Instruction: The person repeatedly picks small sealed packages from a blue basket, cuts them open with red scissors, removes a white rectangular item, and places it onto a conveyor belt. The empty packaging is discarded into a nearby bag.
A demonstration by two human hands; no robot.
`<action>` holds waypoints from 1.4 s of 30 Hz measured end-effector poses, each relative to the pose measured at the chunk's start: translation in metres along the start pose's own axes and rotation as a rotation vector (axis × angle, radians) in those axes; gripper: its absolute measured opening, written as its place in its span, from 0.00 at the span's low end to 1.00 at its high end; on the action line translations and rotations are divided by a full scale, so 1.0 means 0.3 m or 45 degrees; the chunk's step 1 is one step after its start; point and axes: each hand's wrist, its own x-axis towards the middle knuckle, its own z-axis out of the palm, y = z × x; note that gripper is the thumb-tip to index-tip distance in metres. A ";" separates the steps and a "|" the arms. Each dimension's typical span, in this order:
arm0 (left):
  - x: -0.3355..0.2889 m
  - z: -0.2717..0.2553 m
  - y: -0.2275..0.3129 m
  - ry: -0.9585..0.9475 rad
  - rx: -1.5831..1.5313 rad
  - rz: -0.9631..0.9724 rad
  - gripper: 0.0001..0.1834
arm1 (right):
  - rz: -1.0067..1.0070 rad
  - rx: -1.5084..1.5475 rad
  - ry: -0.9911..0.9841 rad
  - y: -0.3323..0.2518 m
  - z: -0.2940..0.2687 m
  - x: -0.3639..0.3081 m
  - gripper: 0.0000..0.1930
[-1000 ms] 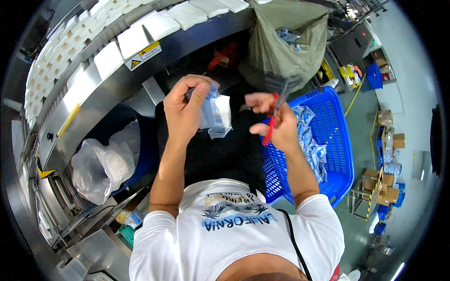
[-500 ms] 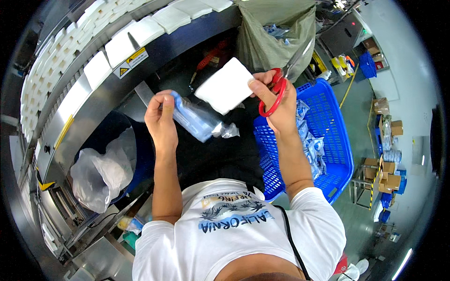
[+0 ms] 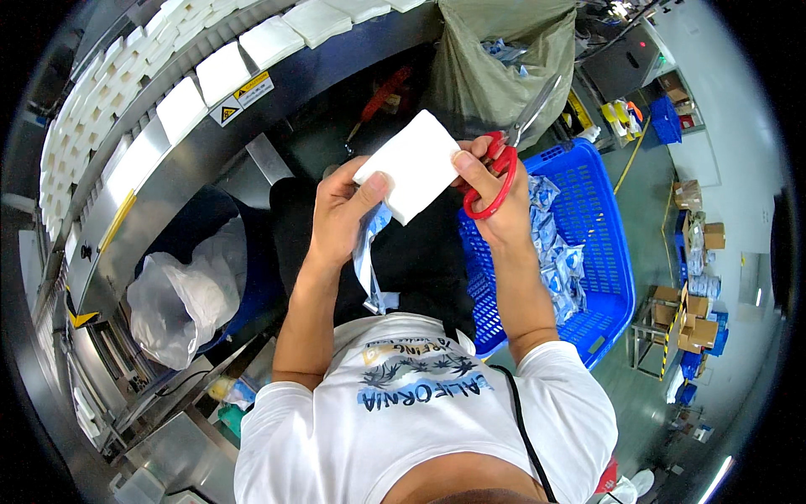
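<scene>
Just beside the right hand (image 3: 506, 217), crumpled blue-and-white packets (image 3: 554, 231) are held in a blue basket (image 3: 603, 231). Ahead of that hand, similar packaging (image 3: 506, 52) is contained in an olive sack (image 3: 478, 92). Left of the left hand (image 3: 340, 218), a translucent bag (image 3: 180, 294) is held in a dark bin (image 3: 259, 260). Both hands are nearly closed. Red-handled scissors (image 3: 515, 133) are carried in the right, blades directed forward and outward. Between the hands, a white pad (image 3: 410, 168) is pinched at opposite sides by thumbs and fingers. From the left hand, a blue wrapper (image 3: 363, 254) is hung.
</scene>
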 end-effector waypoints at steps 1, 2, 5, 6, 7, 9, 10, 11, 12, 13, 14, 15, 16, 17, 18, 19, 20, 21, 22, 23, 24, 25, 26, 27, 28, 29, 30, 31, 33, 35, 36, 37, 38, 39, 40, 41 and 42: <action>0.000 -0.004 0.002 -0.012 -0.019 -0.016 0.22 | -0.001 -0.013 -0.014 0.000 -0.005 0.000 0.11; -0.001 -0.007 0.004 -0.023 -0.039 -0.031 0.22 | -0.024 -0.035 -0.030 -0.002 -0.008 0.000 0.11; -0.005 -0.013 0.003 -0.071 0.101 -0.020 0.21 | -0.069 -0.097 -0.083 -0.016 -0.007 0.011 0.12; -0.008 -0.022 0.006 -0.111 0.177 -0.005 0.21 | -0.067 -0.114 -0.108 -0.026 -0.001 0.020 0.12; -0.009 -0.028 0.011 -0.156 0.248 0.007 0.20 | -0.066 -0.134 -0.127 -0.035 -0.001 0.025 0.12; -0.006 -0.039 0.036 -0.270 0.419 -0.063 0.26 | -0.042 -0.289 -0.122 -0.036 -0.004 0.036 0.14; -0.006 -0.030 0.044 -0.286 0.450 -0.022 0.28 | -0.032 -0.365 -0.127 -0.033 -0.002 0.046 0.15; -0.006 -0.023 0.050 -0.303 0.481 0.020 0.31 | -0.021 -0.441 -0.132 -0.031 -0.001 0.053 0.15; -0.011 -0.020 0.053 -0.284 0.565 0.065 0.32 | -0.019 -0.455 -0.111 -0.026 -0.002 0.055 0.16; -0.013 -0.014 0.058 -0.274 0.581 0.070 0.32 | 0.001 -0.447 -0.099 -0.021 -0.004 0.057 0.15; -0.013 -0.006 0.063 -0.265 0.597 0.074 0.31 | 0.021 -0.439 -0.087 -0.015 -0.007 0.058 0.15; -0.014 -0.001 0.065 -0.257 0.613 0.079 0.30 | 0.040 -0.430 -0.074 -0.011 -0.009 0.060 0.14; -0.012 -0.002 0.064 -0.252 0.617 0.062 0.31 | 0.049 -0.435 -0.061 -0.009 -0.007 0.059 0.14; -0.010 -0.004 0.059 -0.247 0.622 0.046 0.32 | 0.058 -0.440 -0.047 -0.006 -0.003 0.056 0.13; -0.008 -0.005 0.054 -0.242 0.627 0.029 0.33 | 0.067 -0.444 -0.033 -0.004 -0.002 0.054 0.12; -0.007 -0.005 0.049 -0.233 0.636 0.029 0.33 | 0.065 -0.429 -0.026 0.001 -0.013 0.052 0.11; -0.006 -0.005 0.043 -0.224 0.645 0.029 0.33 | 0.063 -0.413 -0.018 0.010 -0.035 0.051 0.11; -0.003 -0.003 0.042 -0.215 0.654 0.029 0.32 | 0.061 -0.398 -0.010 0.013 -0.056 0.048 0.11; -0.002 -0.004 0.042 -0.209 0.677 0.051 0.32 | 0.064 -0.366 -0.013 0.012 -0.070 0.040 0.11; -0.001 -0.003 0.045 -0.203 0.699 0.073 0.31 | 0.066 -0.334 -0.016 0.007 -0.083 0.024 0.11; -0.001 -0.001 0.049 -0.196 0.722 0.095 0.30 | 0.069 -0.301 -0.020 0.006 -0.096 0.007 0.11; 0.003 0.013 0.053 -0.173 0.712 0.099 0.29 | 0.067 -0.289 0.009 0.010 -0.113 -0.014 0.12; 0.002 0.031 0.062 -0.141 0.708 0.101 0.27 | 0.070 -0.271 0.031 0.028 -0.131 -0.035 0.13; 0.001 0.048 0.070 -0.110 0.704 0.103 0.26 | 0.073 -0.254 0.052 0.047 -0.149 -0.061 0.14; -0.001 0.059 0.080 -0.083 0.689 0.104 0.26 | 0.100 -0.262 0.021 0.066 -0.163 -0.092 0.16; 0.000 0.070 0.087 -0.062 0.674 0.106 0.25 | 0.107 -0.198 -0.021 0.086 -0.164 -0.125 0.17; 0.000 0.080 0.088 -0.041 0.660 0.109 0.25 | 0.114 -0.134 -0.064 0.111 -0.156 -0.159 0.17; 0.003 0.088 0.081 -0.010 0.677 0.157 0.25 | 0.119 -0.072 -0.103 0.133 -0.144 -0.191 0.18; 0.011 0.107 0.070 0.050 0.714 0.256 0.24 | 0.105 -0.003 -0.242 0.169 -0.109 -0.245 0.20; 0.019 0.135 0.075 0.093 0.827 0.416 0.23 | 0.111 0.061 -0.331 0.204 -0.065 -0.275 0.26; 0.023 0.150 0.078 0.110 0.881 0.497 0.23 | 0.062 -0.097 -0.348 0.221 -0.056 -0.290 0.25; 0.026 0.164 0.081 0.117 0.943 0.529 0.23 | 0.008 -0.256 -0.364 0.233 -0.044 -0.297 0.25; 0.021 0.178 0.084 0.121 1.004 0.561 0.23 | 0.126 -0.209 -0.293 0.252 -0.024 -0.303 0.24; 0.016 0.191 0.087 0.123 1.065 0.593 0.22 | 0.156 -0.223 -0.252 0.259 -0.014 -0.309 0.23; 0.018 0.200 0.084 0.111 1.124 0.661 0.20 | 0.186 -0.237 -0.210 0.253 0.009 -0.305 0.23; 0.018 0.204 0.081 0.164 1.048 0.606 0.20 | 0.146 -0.191 -0.203 0.238 0.026 -0.287 0.23; 0.009 0.200 0.072 0.212 0.972 0.547 0.19 | 0.276 -0.283 -0.251 0.206 0.014 -0.279 0.21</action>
